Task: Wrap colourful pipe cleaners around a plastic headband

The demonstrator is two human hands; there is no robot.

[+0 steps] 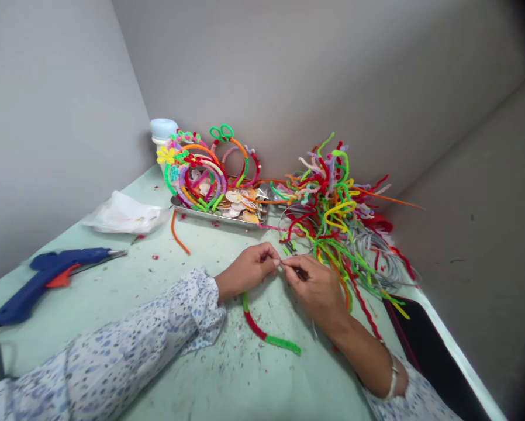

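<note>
My fingers: left hand (256, 269) and right hand (315, 283) nearly tip to tip, thumbs and forefingers pinched on a thin piece (282, 264); too small to say what. Fine grip, presumably to control a tiny end.
Thin piece: between my fingertips, above the middle of the table (179, 380), likely there so both hands reach it and I see it.
Green-and-red strip (256, 327): just below my left hand, upper end hidden by it; can't tell if joined to what I pinch.
Right side: fuzzy stem pile (341, 207) in a tangle, wire coil (374, 257) beside it; probably put there for easy picking by my right hand.
Behind hands: metal tray (218, 220) with flat decorations; decorated hoops (201, 184) stand in and around it, perhaps kept back to spare the work area.
Loose: orange stem (179, 234) in front of the tray.
Left side: blue glue gun (54, 278) on its side, nozzle away from my sleeve, maybe for safety; plastic bag (126, 215) beyond it.
Back corner: blue-lidded container (163, 130), partly behind the hoops.
Right edge: dark flat object (433, 356), well clear of my pinch.
</note>
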